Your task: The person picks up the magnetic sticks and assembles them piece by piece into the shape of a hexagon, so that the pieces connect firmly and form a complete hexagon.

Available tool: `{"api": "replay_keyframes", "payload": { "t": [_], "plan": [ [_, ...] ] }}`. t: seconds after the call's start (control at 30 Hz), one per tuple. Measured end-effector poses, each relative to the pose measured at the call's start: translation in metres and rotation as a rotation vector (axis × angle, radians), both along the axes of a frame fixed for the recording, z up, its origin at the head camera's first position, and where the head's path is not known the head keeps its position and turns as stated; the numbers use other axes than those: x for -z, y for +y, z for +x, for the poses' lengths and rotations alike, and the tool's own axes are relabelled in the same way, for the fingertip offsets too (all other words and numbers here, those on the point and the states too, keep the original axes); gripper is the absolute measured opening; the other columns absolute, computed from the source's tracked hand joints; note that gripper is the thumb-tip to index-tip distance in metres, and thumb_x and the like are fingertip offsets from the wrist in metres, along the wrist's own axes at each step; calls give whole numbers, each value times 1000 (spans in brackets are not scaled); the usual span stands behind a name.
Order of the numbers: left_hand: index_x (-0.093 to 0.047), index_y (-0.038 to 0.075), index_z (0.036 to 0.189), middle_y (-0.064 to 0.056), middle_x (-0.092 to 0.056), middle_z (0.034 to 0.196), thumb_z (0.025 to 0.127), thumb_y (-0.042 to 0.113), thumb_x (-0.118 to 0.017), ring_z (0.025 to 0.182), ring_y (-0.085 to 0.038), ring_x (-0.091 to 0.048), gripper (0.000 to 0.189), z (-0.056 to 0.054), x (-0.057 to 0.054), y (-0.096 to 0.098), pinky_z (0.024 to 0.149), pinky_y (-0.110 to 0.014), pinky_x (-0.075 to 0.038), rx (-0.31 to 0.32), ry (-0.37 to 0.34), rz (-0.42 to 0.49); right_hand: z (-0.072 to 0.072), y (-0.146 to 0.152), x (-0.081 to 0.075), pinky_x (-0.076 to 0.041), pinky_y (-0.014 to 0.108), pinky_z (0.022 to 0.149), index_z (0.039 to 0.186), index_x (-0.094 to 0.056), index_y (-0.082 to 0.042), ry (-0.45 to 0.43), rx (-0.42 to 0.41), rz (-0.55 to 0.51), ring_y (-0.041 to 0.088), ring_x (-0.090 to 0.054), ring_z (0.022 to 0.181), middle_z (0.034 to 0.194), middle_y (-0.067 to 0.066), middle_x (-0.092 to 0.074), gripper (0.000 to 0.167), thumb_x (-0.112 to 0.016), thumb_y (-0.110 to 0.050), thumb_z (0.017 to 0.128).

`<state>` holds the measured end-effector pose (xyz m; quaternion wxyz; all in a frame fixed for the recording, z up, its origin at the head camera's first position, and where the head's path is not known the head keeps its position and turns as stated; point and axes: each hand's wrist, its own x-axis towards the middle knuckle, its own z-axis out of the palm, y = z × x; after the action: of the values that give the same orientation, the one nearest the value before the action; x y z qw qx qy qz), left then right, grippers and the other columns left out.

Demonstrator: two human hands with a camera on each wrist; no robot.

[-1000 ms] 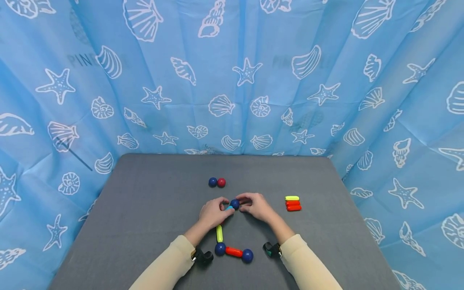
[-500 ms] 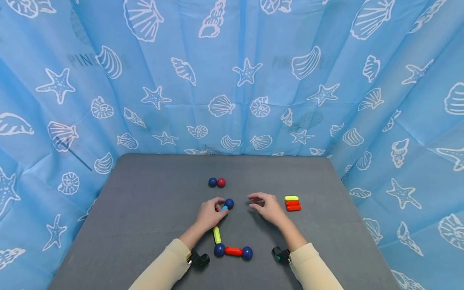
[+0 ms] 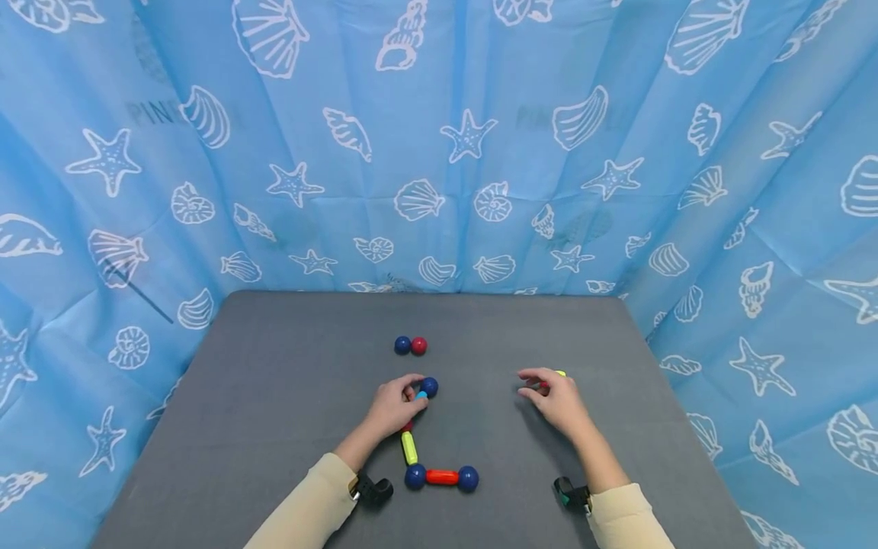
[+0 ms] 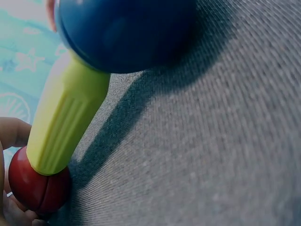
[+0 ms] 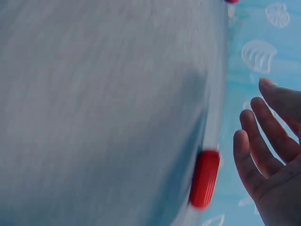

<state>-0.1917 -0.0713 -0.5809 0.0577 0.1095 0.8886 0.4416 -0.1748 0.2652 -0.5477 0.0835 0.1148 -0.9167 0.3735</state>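
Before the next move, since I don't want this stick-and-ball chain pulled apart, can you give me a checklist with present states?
1. Left hand pinching the light-blue stick: ok.
2. Right hand free: ok, nothing held in its wrist view.
3. Yellow stick touching the red ball and corner blue ball: ok.
4. Red stick touching the corner blue ball and end blue ball: ok.
5. Joint behind the left hand sound: cannot tell, hidden.
6. Loose sticks fully visible from the head: not ok, the right hand covers most of them.
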Motion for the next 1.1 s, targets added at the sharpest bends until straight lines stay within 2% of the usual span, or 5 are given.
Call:
{"api": "replay_keyframes", "payload": {
  "t": [0.1, 0.43, 0.8, 0.97, 1.1],
  "plan": [
    [-66, 14, 127, 5, -53, 73, 88, 23, -73, 59, -11, -45, 40, 1, 0, 2, 60, -25, -35, -3, 0, 15, 6, 16, 0, -55, 39, 76, 115, -74, -6, 8, 52, 49, 23, -69, 87, 107, 12, -74, 31, -80, -7, 84],
    [-67, 18, 127, 6, -51, 70, 89, 32, -76, 58, -10, -44, 42, 1, 3, 3, 60, -26, -35, -13, 8, 3, 16, 52, 2, -52, 55, 87, 112, -74, -5, -36, 172, 172, 39, -65, 104, 116, 20, -70, 31, -82, -7, 82],
    [-68, 17, 125, 6, -51, 69, 88, 27, -75, 57, -11, -45, 39, 1, 6, 2, 59, -25, -36, -19, 0, 14, 12, 58, 4, -48, 58, 93, 107, -75, -4, -114, 144, 257, 40, -64, 105, 113, 19, -70, 27, -83, -7, 81],
    [-68, 15, 117, 6, -52, 69, 86, 31, -77, 58, -11, -45, 36, 0, 3, 4, 60, -26, -36, -44, -15, 7, 11, 54, 4, -51, 48, 81, 101, -72, -6, -183, 128, 287, 26, -62, 86, 100, 12, -69, 23, -83, -7, 81],
    [-64, 16, 128, 6, -49, 70, 85, 36, -79, 59, -11, -44, 50, -2, 1, 5, 59, -26, -35, -64, -33, 4, 11, 45, 4, -51, 42, 76, 101, -70, -8, -204, 88, 269, 18, -59, 80, 93, 6, -68, 24, -83, -7, 81]
  ]
}}
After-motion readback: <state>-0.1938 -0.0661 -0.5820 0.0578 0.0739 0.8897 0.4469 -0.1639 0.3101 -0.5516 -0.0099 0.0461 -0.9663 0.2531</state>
